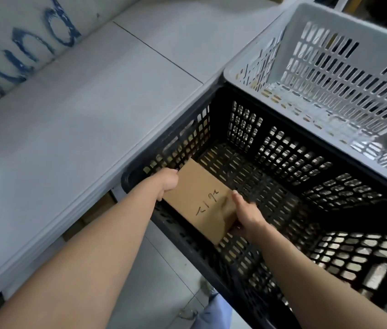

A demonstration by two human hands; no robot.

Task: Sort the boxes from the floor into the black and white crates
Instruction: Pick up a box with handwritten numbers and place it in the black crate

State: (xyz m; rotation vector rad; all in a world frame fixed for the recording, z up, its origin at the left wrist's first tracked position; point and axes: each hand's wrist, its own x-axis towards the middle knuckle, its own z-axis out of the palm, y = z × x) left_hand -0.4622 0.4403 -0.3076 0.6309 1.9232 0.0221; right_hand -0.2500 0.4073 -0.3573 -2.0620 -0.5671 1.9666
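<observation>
Holding the cardboard box [199, 203] inside the black crate [282, 150], low and toward its near left corner, handwritten side up. Gripped at both ends: left hand [167, 184] wrapped over the end nearest the crate's left wall, right hand [247, 214] on the end toward the crate's middle, thumb on top, fingers tucked beneath and mostly hidden. Cannot tell whether already resting on the crate's slotted bottom or hanging just above it. Tilted a little, by the look of it.

Likely to go wrong from here:

- Letting go early, if not down, and dropping the box onto a corner, so landing askew or propped against the crate's left wall.
- Pinching the fingers between box and crate bottom, with the right hand reaching under.
- Catching a knuckle of the left hand on the crate's left wall when pulling out, given so little room there.
- Setting the box crooked in the corner and wasting room for later boxes.
- Sorting into the wrong one: white crate [330, 67] touching the black crate's far side, and no way to judge which box belongs where beyond the scrawl on top.

Grey desk [69, 138] running along the black crate's left side, apart from the work.
</observation>
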